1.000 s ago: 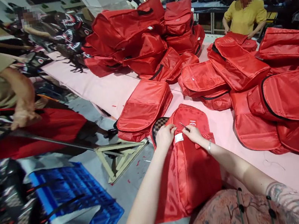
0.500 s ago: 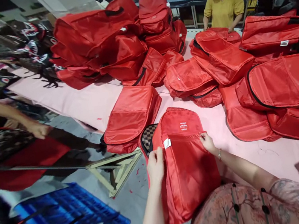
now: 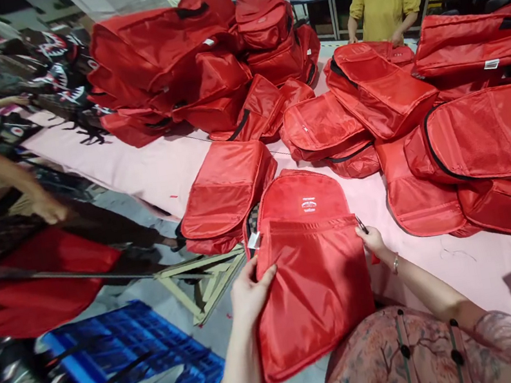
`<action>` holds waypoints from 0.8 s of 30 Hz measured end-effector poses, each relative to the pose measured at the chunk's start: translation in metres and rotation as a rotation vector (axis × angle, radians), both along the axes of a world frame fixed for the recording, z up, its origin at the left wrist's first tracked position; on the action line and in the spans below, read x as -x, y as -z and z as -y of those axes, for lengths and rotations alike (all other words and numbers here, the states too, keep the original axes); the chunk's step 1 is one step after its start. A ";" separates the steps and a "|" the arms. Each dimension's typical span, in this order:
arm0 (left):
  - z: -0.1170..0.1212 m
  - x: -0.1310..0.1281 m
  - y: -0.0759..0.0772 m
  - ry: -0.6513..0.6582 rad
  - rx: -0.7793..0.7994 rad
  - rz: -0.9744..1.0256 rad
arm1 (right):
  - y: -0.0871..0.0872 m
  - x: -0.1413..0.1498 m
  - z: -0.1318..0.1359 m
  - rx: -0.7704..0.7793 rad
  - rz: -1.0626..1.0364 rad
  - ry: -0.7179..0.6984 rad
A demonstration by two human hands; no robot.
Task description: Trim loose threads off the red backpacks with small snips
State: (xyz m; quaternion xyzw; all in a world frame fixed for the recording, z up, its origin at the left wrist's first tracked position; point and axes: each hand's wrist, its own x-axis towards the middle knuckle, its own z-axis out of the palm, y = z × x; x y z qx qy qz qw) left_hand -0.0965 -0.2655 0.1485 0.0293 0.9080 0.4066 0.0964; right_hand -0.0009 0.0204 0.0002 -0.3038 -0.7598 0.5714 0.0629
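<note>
Red bag between 2 hands, long axis running away from the torso.
Left hand grips its left edge, thumb on top, just below the white tag, so that's the nearer hand to it. Right hand is closed around 1 slim dark tool, probably snips, too small to confirm, at the right end of the pocket seam. Seam crosses the long axis; rounded flap lies beyond.

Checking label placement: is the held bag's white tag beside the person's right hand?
No, the white tag on the red bag sits just above the left hand.
</note>
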 end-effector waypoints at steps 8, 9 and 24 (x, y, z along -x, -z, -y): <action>-0.003 0.025 0.038 -0.028 -0.028 0.031 | -0.052 -0.009 -0.019 -0.269 -0.034 -0.123; -0.011 0.018 0.046 -0.052 0.006 -0.001 | -0.050 -0.007 -0.020 -0.297 -0.004 -0.137; -0.067 -0.136 0.110 0.468 0.448 -0.314 | -0.048 0.063 -0.049 -0.691 0.128 -0.376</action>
